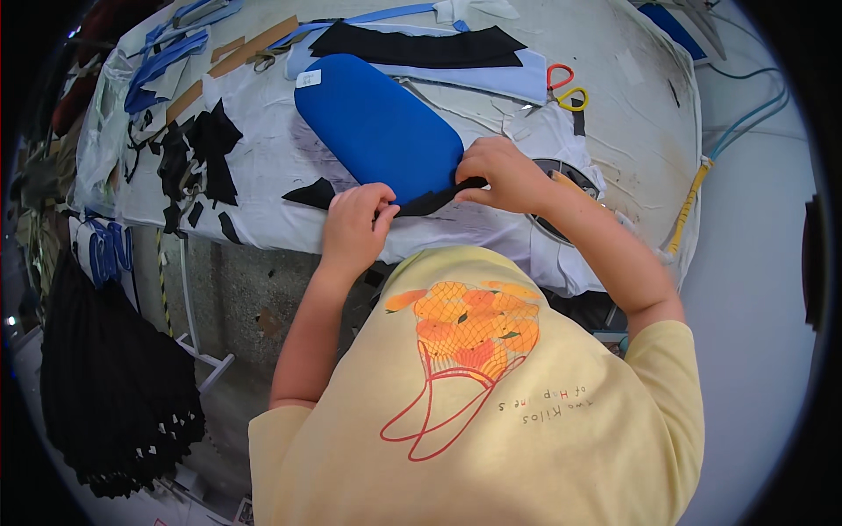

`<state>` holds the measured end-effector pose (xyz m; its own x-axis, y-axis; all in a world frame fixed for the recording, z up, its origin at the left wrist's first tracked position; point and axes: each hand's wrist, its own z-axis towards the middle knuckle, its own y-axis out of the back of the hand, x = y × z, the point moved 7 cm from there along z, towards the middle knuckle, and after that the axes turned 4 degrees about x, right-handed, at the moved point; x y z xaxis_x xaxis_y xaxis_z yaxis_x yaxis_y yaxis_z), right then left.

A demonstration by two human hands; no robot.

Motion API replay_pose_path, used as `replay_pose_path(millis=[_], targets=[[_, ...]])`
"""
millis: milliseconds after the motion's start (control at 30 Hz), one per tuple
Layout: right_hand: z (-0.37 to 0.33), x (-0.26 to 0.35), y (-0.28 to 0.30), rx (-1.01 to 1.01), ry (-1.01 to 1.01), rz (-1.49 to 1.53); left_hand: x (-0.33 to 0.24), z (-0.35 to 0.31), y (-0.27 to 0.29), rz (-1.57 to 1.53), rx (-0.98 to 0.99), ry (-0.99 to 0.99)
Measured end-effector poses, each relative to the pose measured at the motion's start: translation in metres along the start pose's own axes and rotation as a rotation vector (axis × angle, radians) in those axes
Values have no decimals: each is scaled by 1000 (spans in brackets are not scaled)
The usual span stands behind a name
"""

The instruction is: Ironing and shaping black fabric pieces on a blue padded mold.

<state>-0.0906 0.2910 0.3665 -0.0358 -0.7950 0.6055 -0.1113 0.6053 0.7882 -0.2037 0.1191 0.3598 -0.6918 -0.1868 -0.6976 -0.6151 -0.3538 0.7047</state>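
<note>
A blue oblong pad [379, 123] with rounded ends and a small white label lies slantwise on the cloth-covered table. A black fabric strip [427, 204] runs along its near end. My left hand [355, 223] pinches this strip at the pad's near left corner, thumb and fingertips together. On the other side, my right hand [504, 175] grips the strip's right end between thumb and bent fingers, touching the pad's edge. Left of the pad, a pointed black piece of fabric [311, 194] reaches out from beside my left hand.
Beyond the pad lie a long black fabric piece [421, 46] and red-and-yellow-handled scissors [568, 88]. Black scraps [210, 149] are scattered at left. A dark round object [570, 180] sits under my right forearm. Black cloth [110, 377] hangs off the left side; an air hose [693, 206] hangs at right.
</note>
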Motion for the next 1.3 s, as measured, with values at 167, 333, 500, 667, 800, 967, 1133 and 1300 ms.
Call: replay_pose_path(millis=[167,333,500,667,800,967,1133,1300], targets=[[-7,-34,5,-315,-39,64,21,-6,0,20,-26,128],[10,-40,10,-501,-22,39,21,5,15,275,-228,-69],[20,-43,5,-519,19,46,-36,13,-13,353,-93,-369],[31,-43,18,-551,73,-89,-44,27,-58,440,164,-370],[21,-49,34,-692,-102,-83,-40,29,-58,481,168,-281],[-24,-68,0,-813,-348,303,-45,24,-57,473,220,-266],[-38,-78,-66,-723,-507,1080,-51,18,-56,428,222,-280],[-22,-74,-84,-781,-600,1127,-38,33,-55,380,80,-445]])
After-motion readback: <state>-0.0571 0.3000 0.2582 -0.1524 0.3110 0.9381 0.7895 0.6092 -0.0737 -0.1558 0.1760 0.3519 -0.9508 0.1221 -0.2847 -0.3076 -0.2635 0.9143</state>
